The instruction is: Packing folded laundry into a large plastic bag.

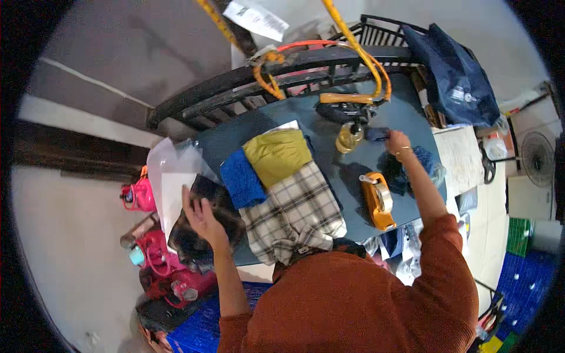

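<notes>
My left hand (204,219) is raised with its fingers apart over a dark garment (207,194) at the table's left end. My right hand (398,142) grips a small dark blue cloth (377,134) beside a bottle of yellow liquid (349,138). Between my hands lie a plaid shirt (295,207), folded olive-green shorts (278,154) and a blue cloth (242,178). An orange tape dispenser (378,201) stands near the front edge. Behind the bottle rests a steam iron (342,108) with a wooden handle and an orange hose.
A black metal rail (282,66) runs along the table's back. Dark blue fabric (459,79) hangs at the back right. Bunched blue material (421,165) lies right of my right hand. White sheets (172,176) are on the left; pink bottles (163,256) stand below them.
</notes>
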Demonstrator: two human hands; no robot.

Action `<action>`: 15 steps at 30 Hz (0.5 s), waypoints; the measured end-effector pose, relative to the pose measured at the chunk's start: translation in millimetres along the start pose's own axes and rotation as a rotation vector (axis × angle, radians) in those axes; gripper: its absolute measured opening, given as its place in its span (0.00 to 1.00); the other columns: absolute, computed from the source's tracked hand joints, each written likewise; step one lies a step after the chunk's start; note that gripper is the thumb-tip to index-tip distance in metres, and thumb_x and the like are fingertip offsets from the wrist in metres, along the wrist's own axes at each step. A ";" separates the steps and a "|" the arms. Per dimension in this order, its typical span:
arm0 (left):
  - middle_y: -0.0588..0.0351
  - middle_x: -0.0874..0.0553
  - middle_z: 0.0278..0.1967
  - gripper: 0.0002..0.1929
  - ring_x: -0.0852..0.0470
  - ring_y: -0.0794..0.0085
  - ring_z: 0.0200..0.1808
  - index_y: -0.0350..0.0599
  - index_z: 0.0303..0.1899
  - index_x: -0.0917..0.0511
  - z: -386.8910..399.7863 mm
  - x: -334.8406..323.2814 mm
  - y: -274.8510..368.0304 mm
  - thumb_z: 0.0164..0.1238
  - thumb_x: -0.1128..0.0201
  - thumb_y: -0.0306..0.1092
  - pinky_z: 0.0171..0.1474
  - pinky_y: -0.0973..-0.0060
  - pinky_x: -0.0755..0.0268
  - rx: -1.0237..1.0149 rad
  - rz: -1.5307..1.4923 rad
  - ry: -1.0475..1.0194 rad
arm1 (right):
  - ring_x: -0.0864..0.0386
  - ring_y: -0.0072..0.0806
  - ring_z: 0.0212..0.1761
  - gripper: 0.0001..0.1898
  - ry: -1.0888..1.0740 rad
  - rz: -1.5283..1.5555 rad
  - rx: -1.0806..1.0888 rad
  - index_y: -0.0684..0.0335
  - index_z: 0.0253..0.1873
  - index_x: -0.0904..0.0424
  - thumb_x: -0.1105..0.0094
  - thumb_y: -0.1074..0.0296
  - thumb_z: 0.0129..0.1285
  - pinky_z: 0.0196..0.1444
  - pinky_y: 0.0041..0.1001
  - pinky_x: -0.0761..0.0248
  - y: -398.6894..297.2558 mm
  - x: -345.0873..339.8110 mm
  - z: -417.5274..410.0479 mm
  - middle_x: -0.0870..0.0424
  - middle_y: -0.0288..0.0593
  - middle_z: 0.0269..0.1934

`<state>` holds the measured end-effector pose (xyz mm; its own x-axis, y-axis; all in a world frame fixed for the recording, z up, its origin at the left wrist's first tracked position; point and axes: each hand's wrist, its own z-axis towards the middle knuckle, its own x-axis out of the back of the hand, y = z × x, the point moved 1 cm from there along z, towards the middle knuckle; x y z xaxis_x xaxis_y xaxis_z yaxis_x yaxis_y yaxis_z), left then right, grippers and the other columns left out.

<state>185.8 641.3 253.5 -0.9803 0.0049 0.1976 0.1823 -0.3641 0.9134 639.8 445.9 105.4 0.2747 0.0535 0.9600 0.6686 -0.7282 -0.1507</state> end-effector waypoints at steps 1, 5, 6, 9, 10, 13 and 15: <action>0.51 0.36 0.61 0.23 0.39 0.66 0.63 0.37 0.60 0.39 -0.8 -8.4 3.8 0.62 0.51 0.22 0.64 0.68 0.51 0.000 -0.010 0.001 | 0.24 0.51 0.41 0.17 -0.021 0.126 -0.032 0.60 0.45 0.23 0.45 0.64 0.48 0.47 0.39 0.30 27.4 2.4 6.2 0.21 0.57 0.38; 0.45 0.32 0.58 0.16 0.36 0.63 0.61 0.37 0.50 0.33 -17.2 -13.5 28.5 0.58 0.51 0.18 0.62 0.69 0.47 -0.099 -0.040 -0.164 | 0.23 0.34 0.38 0.16 -0.517 0.404 0.128 0.69 0.40 0.23 0.44 0.66 0.47 0.42 0.30 0.30 -30.2 117.2 -45.0 0.20 0.47 0.35; 0.44 0.32 0.57 0.14 0.36 0.62 0.61 0.37 0.46 0.32 -21.4 -15.8 34.1 0.58 0.50 0.18 0.61 0.68 0.46 -0.117 -0.102 -0.186 | 0.24 0.28 0.37 0.16 -0.655 0.458 0.180 0.70 0.40 0.24 0.44 0.67 0.47 0.39 0.28 0.31 -42.5 131.1 -55.1 0.20 0.43 0.35; 0.43 0.30 0.54 0.09 0.33 0.61 0.58 0.40 0.39 0.32 -30.6 -27.7 46.4 0.58 0.50 0.18 0.60 0.67 0.44 -0.119 -0.256 -0.228 | 0.27 0.24 0.32 0.16 -0.816 0.554 0.626 0.68 0.39 0.23 0.42 0.64 0.46 0.37 0.27 0.33 -112.6 156.2 -81.2 0.20 0.41 0.29; 0.43 0.29 0.53 0.09 0.32 0.62 0.57 0.40 0.40 0.32 -33.7 -30.3 54.9 0.58 0.50 0.18 0.59 0.67 0.44 -0.127 -0.291 -0.265 | 0.27 0.24 0.32 0.16 -0.844 0.572 0.712 0.68 0.39 0.23 0.42 0.65 0.45 0.36 0.27 0.33 -132.8 147.4 -83.4 0.20 0.39 0.29; 0.47 0.23 0.46 0.05 0.27 0.62 0.52 0.41 0.33 0.26 -43.5 -56.5 67.6 0.57 0.48 0.21 0.55 0.66 0.37 -0.228 -0.257 -0.468 | 0.27 0.23 0.34 0.19 -1.133 0.632 0.789 0.65 0.43 0.25 0.41 0.64 0.44 0.36 0.26 0.32 -185.3 91.8 -67.4 0.21 0.40 0.33; 0.52 0.21 0.46 0.05 0.26 0.59 0.51 0.42 0.31 0.23 -49.5 -70.0 64.9 0.56 0.47 0.21 0.54 0.64 0.36 -0.470 -0.003 -0.648 | 0.26 0.28 0.37 0.21 -1.151 0.473 0.686 0.68 0.43 0.24 0.40 0.66 0.41 0.43 0.26 0.33 -214.4 62.9 -54.5 0.20 0.42 0.35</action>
<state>262.5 571.2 281.3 -0.7152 0.4941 0.4943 -0.0130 -0.7166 0.6974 476.0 568.2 210.9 0.7411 0.6617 0.1132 0.4623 -0.3808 -0.8008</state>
